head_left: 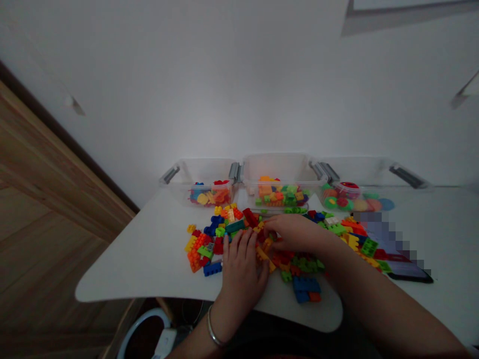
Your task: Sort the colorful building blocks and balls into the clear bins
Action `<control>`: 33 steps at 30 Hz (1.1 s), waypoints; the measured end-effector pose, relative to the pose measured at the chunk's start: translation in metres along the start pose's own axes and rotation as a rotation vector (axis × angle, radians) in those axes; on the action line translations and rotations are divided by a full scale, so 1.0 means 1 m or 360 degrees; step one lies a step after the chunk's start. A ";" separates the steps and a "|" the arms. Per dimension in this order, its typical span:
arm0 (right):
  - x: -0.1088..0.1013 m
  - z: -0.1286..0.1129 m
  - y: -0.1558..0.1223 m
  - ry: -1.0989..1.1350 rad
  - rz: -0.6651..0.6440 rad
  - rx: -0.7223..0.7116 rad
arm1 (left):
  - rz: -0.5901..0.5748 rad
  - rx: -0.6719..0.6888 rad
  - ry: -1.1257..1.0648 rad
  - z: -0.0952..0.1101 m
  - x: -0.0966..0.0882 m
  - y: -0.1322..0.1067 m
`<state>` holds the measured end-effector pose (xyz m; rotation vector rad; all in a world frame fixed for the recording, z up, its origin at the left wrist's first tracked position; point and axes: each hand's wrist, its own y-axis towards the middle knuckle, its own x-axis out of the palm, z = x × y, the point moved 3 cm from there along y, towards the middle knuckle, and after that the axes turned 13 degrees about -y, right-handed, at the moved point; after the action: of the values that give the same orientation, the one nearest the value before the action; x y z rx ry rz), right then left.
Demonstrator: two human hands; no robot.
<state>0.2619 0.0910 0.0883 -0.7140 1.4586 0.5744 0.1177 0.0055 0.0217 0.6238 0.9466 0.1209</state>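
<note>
You have the white table (145,259) before you, with the left box (207,170), middle box (277,167) and right box (361,168), all clear-walled, along its far side; the heap of toy bricks (266,245) spreads in front of them, around your hands and rightward to the tablet (389,249); your left hand (244,259) lies palm down on the heap, fingers extended; your right hand (290,231) curls into it, fingertips partly hidden; you cannot tell whether either grips a brick; the long blue brick (212,269) lies just left of your left hand; expect each brick to be light, stiff, fairly tough and perhaps slick on its smooth faces; pinch it by its long sides, off the studs; you find no readable brand, label or writing, and the tablet's screen is partly masked.
</note>
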 end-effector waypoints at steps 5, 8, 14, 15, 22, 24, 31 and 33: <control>-0.001 0.012 0.002 -0.0026 -0.0030 0.0111 | 0.0020 0.0024 0.0062 0.001 -0.001 -0.001; -0.008 0.017 -0.002 0.0024 0.0015 0.0163 | 0.0045 0.0040 0.0099 0.003 -0.002 -0.001; -0.030 0.029 -0.021 0.0169 0.0286 0.0276 | 0.0057 -0.0029 0.0187 0.004 -0.005 -0.001; -0.035 0.031 -0.025 0.0183 0.0398 0.0301 | 0.0049 -0.0037 0.0195 0.004 -0.005 -0.001; -0.057 0.049 -0.048 0.0466 0.1492 0.0600 | -0.0003 -0.0044 0.0181 0.002 -0.003 -0.001; -0.056 0.055 -0.050 0.0598 0.1766 0.0714 | -0.0006 -0.0040 0.0185 0.002 -0.002 0.000; -0.039 0.080 -0.044 0.0628 0.1964 0.0987 | -0.0044 -0.0044 0.0167 0.001 -0.002 0.000; -0.033 0.088 -0.042 0.0608 0.1880 0.1053 | -0.0041 -0.0042 0.0158 0.001 -0.002 0.000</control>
<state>0.3505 0.1300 0.1232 0.6832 2.2152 0.7697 0.1175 0.0040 0.0236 0.5851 1.0468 0.1420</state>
